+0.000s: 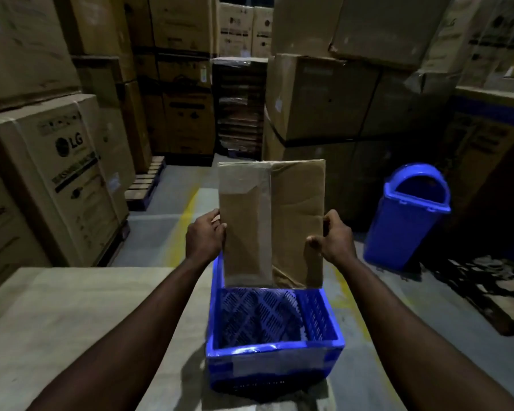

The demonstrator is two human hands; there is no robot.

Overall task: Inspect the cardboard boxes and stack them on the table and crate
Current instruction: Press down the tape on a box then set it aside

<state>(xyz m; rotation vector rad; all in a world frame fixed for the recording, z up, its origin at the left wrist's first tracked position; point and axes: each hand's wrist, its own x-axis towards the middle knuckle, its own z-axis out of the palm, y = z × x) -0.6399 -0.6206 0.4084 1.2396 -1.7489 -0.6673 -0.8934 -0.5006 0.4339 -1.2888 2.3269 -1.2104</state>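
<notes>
A brown cardboard box (272,223) with clear tape down its middle is held upright in the air, its lower edge just above a blue plastic crate (275,351) on the floor. My left hand (205,235) grips the box's left side. My right hand (333,238) grips its right side, thumb on the near face. The crate's perforated inside shows nothing in it. The pale table top (72,321) lies at the lower left, beside the crate.
Tall stacks of large cardboard cartons (57,173) wall the left, back and right. A blue swing-lid bin (407,215) stands at the right. A dark pallet (484,295) lies on the floor behind it. Yellow lines mark the grey floor.
</notes>
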